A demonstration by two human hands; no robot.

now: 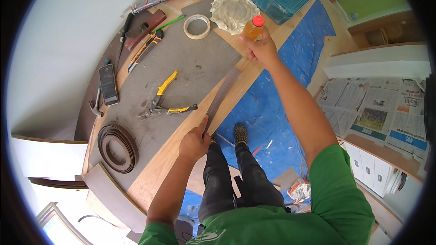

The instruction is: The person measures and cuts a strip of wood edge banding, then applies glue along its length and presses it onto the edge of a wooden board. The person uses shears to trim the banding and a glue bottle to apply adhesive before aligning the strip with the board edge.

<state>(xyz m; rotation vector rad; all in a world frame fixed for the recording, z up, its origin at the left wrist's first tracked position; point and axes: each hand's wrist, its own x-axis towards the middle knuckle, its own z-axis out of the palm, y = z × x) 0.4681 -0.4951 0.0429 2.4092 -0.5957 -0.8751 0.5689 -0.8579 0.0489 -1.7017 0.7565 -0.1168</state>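
The right hand (264,46) is clasping a red-capped amber bottle (251,31). The left hand (194,145) is touching a brown edging strip (222,92) stretching toward the bottle; whether it is pinching, I cannot tell. Yellow-handled snips (157,104) are lying left of that touch.

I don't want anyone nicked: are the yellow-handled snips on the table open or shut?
Open: the yellow-handled snips lie with their two handles spread wide apart, a clear gap between them.
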